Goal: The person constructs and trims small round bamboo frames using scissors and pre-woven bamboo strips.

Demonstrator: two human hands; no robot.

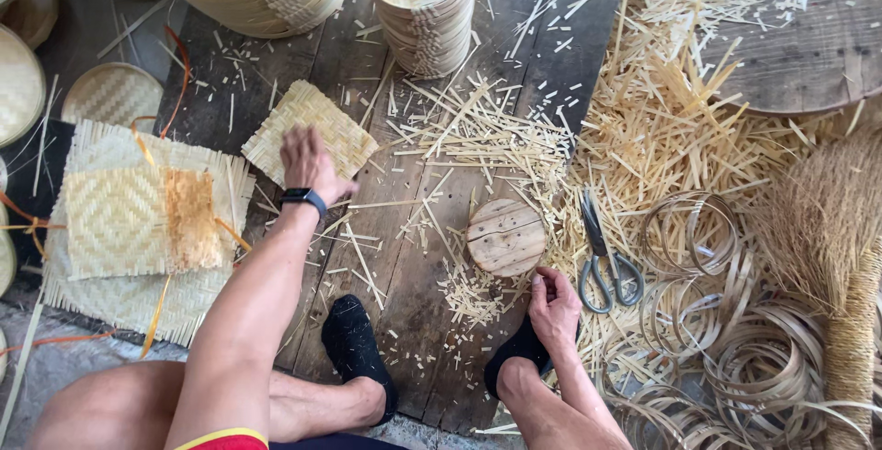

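Bamboo woven square (310, 133) at 11 o'clock: left hand (310, 163) is pressing flat, grip wide, should pinch one edge. Right hand (554, 306), loosely curled and holding nothing, is resting near scissors (602, 257).

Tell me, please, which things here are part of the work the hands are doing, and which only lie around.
In the work:
- left hand pressing on the square woven mat
- right hand resting beside the round wooden disc
- scissors, close to the right hand

Lying about:
- stacked woven trays
- coiled bamboo hoops
- straw broom
- pile of woven sheets
- loose bamboo offcuts
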